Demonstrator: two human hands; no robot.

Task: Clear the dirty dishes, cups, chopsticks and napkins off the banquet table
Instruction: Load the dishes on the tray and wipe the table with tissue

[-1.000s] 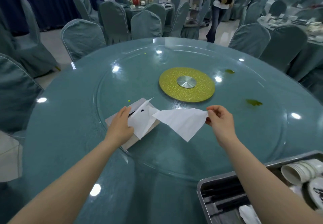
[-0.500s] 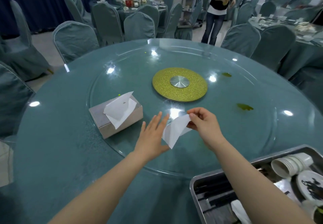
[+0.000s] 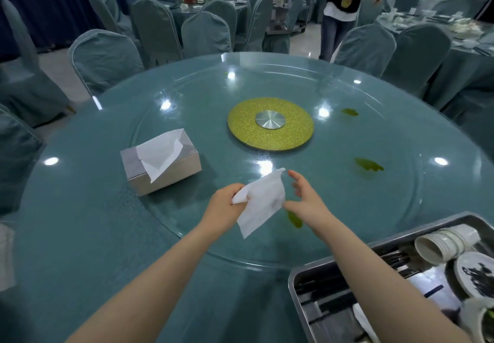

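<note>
One tissue (image 3: pixel 263 201) pinched in left hand (image 3: pixel 224 205), right hand (image 3: pixel 307 198) fingers loose; one tissue box (image 3: pixel 171 164), three green spills.

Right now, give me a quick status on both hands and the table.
Left hand grips tissue; right hand open beside it. Green spills on glass turntable. Tissue box left of hands; nothing blocking.

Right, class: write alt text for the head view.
The left hand holds a white tissue above a glass-topped banquet table; the open right hand is beside it. A tissue box and green spills remain.
</note>
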